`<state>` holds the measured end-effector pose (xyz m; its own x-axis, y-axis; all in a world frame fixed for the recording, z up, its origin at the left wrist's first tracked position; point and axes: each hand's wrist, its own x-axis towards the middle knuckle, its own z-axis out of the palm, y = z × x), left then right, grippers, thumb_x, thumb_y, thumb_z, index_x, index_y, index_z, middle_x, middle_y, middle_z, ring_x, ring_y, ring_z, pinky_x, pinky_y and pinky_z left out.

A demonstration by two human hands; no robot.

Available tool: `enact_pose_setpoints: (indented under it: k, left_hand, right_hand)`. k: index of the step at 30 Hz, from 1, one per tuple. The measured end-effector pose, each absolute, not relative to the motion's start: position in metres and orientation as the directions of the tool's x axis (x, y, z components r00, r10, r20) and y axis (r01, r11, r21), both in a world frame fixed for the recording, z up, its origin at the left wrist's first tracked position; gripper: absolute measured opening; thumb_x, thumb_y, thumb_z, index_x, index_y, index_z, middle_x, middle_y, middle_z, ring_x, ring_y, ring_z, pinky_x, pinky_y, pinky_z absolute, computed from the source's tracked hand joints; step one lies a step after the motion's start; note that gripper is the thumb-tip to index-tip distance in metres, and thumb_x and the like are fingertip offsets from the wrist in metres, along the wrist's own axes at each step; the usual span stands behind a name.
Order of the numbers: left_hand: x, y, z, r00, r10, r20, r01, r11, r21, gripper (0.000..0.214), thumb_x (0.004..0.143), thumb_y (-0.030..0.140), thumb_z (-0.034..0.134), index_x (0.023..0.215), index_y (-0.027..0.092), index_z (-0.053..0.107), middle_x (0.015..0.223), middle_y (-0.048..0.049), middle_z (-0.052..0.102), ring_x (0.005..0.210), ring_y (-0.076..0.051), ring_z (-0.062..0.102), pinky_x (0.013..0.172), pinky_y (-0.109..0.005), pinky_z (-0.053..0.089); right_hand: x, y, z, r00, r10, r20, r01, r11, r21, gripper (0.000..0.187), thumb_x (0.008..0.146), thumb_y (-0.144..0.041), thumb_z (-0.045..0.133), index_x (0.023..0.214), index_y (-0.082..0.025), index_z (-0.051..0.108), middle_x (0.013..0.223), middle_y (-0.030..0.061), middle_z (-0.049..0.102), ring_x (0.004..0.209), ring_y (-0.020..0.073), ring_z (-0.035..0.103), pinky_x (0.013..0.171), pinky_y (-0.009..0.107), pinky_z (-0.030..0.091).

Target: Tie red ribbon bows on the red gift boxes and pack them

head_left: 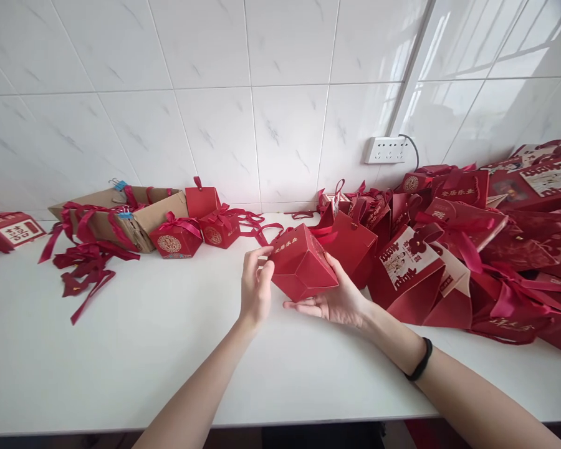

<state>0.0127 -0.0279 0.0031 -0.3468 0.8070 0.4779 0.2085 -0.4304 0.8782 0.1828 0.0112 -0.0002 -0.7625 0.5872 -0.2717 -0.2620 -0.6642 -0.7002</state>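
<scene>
A red gift box [303, 265] with gold lettering is held tilted above the white table, its folded bottom facing me. From the left, my left hand [257, 284] grips its side with curled fingers. My right hand [334, 296], with a black band on the wrist, supports it from the right and below, thumb on its side and fingers beneath. Just behind it stands another red box [355, 246]. The far side of the held box is hidden.
A cardboard box [156, 215] with red ribbons [86, 265] stands at the left, beside small red boxes with bows [175, 237]. Many red gift boxes and bags [409, 265] are heaped at the right. A power strip [386, 149] is on the tiled wall.
</scene>
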Motion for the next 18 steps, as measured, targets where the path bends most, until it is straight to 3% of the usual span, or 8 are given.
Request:
enact_pose_setpoints:
  k: [3, 5, 7, 9, 11, 13, 15, 18]
  left_hand:
    - [0.009, -0.026, -0.001, -0.262, 0.773, 0.577, 0.293, -0.506, 0.811, 0.034, 0.086, 0.043, 0.041, 0.102, 0.021, 0.061, 0.111, -0.0075, 0.055, 0.096, -0.02, 0.055, 0.08, -0.032, 0.048]
    - [0.003, -0.022, -0.005, -0.274, 0.744, 0.61, 0.272, -0.548, 0.791, 0.038, 0.087, 0.047, 0.037, 0.103, 0.021, 0.06, 0.108, -0.0079, 0.056, 0.095, -0.02, 0.055, 0.078, -0.032, 0.048]
    - [-0.005, -0.017, -0.007, -0.371, 0.719, 0.588, 0.219, -0.548, 0.808, 0.04, 0.087, 0.05, 0.036, 0.1, 0.02, 0.058, 0.098, -0.0067, 0.058, 0.085, -0.019, 0.057, 0.07, -0.03, 0.048]
    - [-0.011, -0.012, -0.009, -0.477, 0.69, 0.544, 0.204, -0.515, 0.832, 0.035, 0.085, 0.049, 0.039, 0.091, 0.02, 0.057, 0.085, -0.004, 0.057, 0.072, -0.016, 0.056, 0.061, -0.028, 0.047]
    - [-0.014, -0.009, -0.009, -0.506, 0.679, 0.532, 0.223, -0.493, 0.841, 0.029, 0.084, 0.045, 0.042, 0.082, 0.019, 0.056, 0.075, -0.0019, 0.054, 0.065, -0.015, 0.053, 0.058, -0.027, 0.046]
    - [-0.012, -0.009, -0.009, -0.44, 0.695, 0.569, 0.264, -0.506, 0.821, 0.026, 0.085, 0.04, 0.042, 0.077, 0.018, 0.056, 0.072, -0.0017, 0.054, 0.064, -0.015, 0.052, 0.06, -0.027, 0.045]
    - [-0.008, -0.012, -0.01, -0.275, 0.689, 0.671, 0.372, -0.567, 0.735, 0.023, 0.085, 0.033, 0.043, 0.075, 0.018, 0.058, 0.072, -0.002, 0.055, 0.065, -0.015, 0.053, 0.062, -0.027, 0.046]
    - [0.002, -0.017, -0.013, 0.144, 0.544, 0.826, 0.51, -0.756, 0.409, 0.014, 0.081, 0.021, 0.047, 0.074, 0.022, 0.06, 0.07, -0.0009, 0.06, 0.065, -0.015, 0.058, 0.06, -0.027, 0.049]
  right_hand:
    - [0.181, 0.01, -0.003, -0.803, 0.554, -0.221, -0.282, -0.679, -0.677, 0.075, 0.079, -0.074, 0.038, 0.127, -0.017, 0.042, 0.109, 0.0123, 0.062, 0.097, 0.0239, 0.068, 0.086, 0.034, 0.054]
    - [0.179, 0.007, -0.002, -0.807, 0.565, -0.172, -0.264, -0.605, -0.752, 0.077, 0.076, -0.076, 0.04, 0.126, -0.017, 0.043, 0.113, 0.0135, 0.06, 0.102, 0.0267, 0.065, 0.089, 0.039, 0.053]
    - [0.178, -0.002, 0.001, -0.756, 0.653, -0.051, -0.257, -0.368, -0.894, 0.075, 0.073, -0.072, 0.05, 0.125, -0.019, 0.041, 0.119, 0.0136, 0.057, 0.109, 0.0291, 0.06, 0.093, 0.045, 0.049]
    - [0.18, -0.015, 0.007, -0.65, 0.738, 0.181, -0.228, 0.037, -0.973, 0.076, 0.067, -0.057, 0.068, 0.127, -0.022, 0.035, 0.124, 0.0128, 0.053, 0.115, 0.029, 0.055, 0.099, 0.048, 0.044]
    - [0.191, -0.031, 0.013, -0.55, 0.723, 0.418, -0.127, 0.422, -0.897, 0.086, 0.061, -0.036, 0.077, 0.13, -0.024, 0.027, 0.13, 0.0128, 0.046, 0.121, 0.0286, 0.049, 0.103, 0.048, 0.04]
    - [0.214, -0.048, 0.019, -0.464, 0.673, 0.576, -0.004, 0.649, -0.761, 0.096, 0.058, -0.028, 0.078, 0.134, -0.025, 0.019, 0.137, 0.0153, 0.035, 0.128, 0.031, 0.041, 0.104, 0.048, 0.038]
    - [0.25, -0.072, 0.026, -0.364, 0.654, 0.663, 0.142, 0.743, -0.654, 0.1, 0.059, -0.03, 0.079, 0.137, -0.025, 0.017, 0.142, 0.0171, 0.025, 0.133, 0.0345, 0.033, 0.101, 0.049, 0.042]
    - [0.325, -0.126, 0.04, -0.163, 0.638, 0.752, 0.487, 0.715, -0.501, 0.092, 0.064, -0.041, 0.076, 0.138, -0.027, 0.023, 0.14, 0.0174, 0.028, 0.131, 0.0372, 0.033, 0.088, 0.049, 0.051]
